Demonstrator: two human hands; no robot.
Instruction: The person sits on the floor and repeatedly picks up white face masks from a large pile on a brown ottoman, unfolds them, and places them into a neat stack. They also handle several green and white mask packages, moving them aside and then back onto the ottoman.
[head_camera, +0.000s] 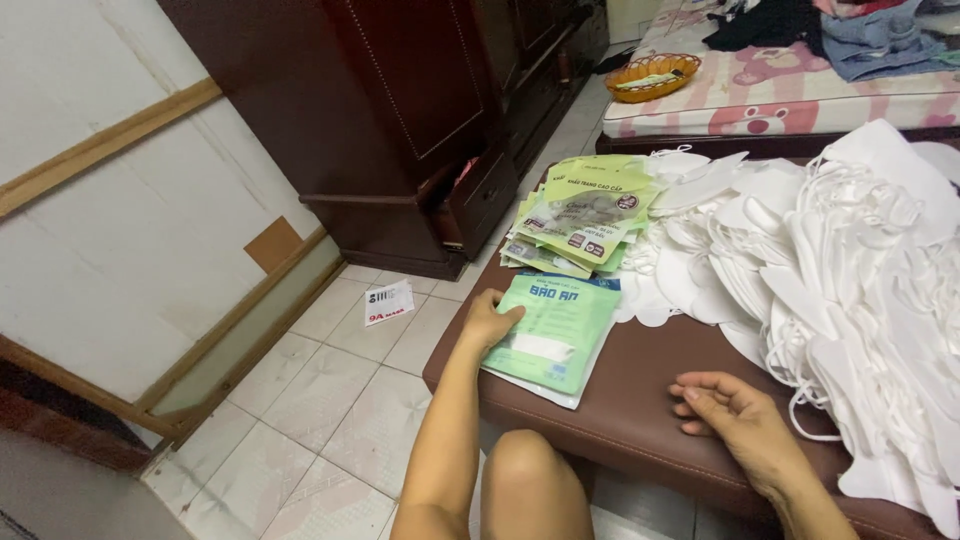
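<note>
My left hand (488, 322) rests on the left edge of a green and white flat packet (553, 335) that lies on a brown padded bench (640, 405), fingers curled onto it. My right hand (735, 415) lies on the bench near its front edge, fingers loosely bent, holding nothing, just left of a big heap of white face masks (850, 270). A pile of yellow-green packets (580, 215) sits at the bench's far end, beyond the single packet. My knee (530, 480) shows below the bench.
A dark wooden wardrobe (400, 110) with a half-open drawer stands at the back left. A paper slip (388, 301) lies on the tiled floor. A bed (790, 90) with clothes and an orange basket (652, 76) is behind.
</note>
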